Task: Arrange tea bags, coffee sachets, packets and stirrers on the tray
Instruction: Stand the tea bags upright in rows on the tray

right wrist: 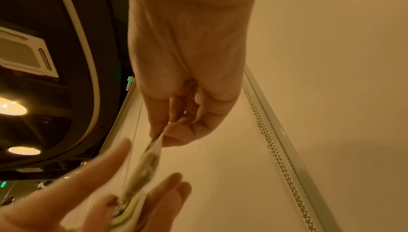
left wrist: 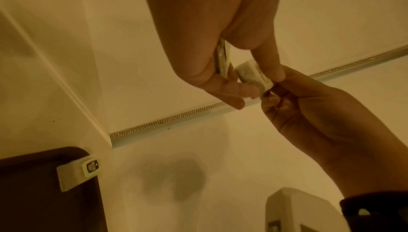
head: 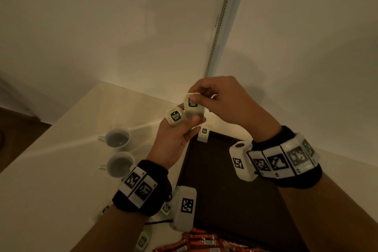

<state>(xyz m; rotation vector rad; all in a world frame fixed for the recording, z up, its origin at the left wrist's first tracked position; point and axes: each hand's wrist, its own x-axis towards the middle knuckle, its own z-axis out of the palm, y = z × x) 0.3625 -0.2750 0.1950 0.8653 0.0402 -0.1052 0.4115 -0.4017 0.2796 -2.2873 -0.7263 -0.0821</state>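
Note:
Both hands are raised above the far left corner of a dark tray (head: 225, 180). My left hand (head: 180, 129) holds pale green tea bags: one (head: 174, 116) between its fingers, and its thumb presses the lower end of a second tea bag (head: 193, 106). My right hand (head: 206, 96) pinches that second bag's top edge (left wrist: 253, 77) (right wrist: 152, 150) between thumb and forefinger. One tea bag (head: 203, 134) (left wrist: 79, 169) lies on the tray's far left corner. Orange-red sachets (head: 202, 241) lie at the tray's near end.
Two white cups (head: 117, 137) (head: 119, 163) stand on the pale table (head: 41, 190) left of the tray. Several loose tea bags (head: 143, 241) lie on the table near my left wrist. A wall with a beaded chain (head: 221, 16) rises behind.

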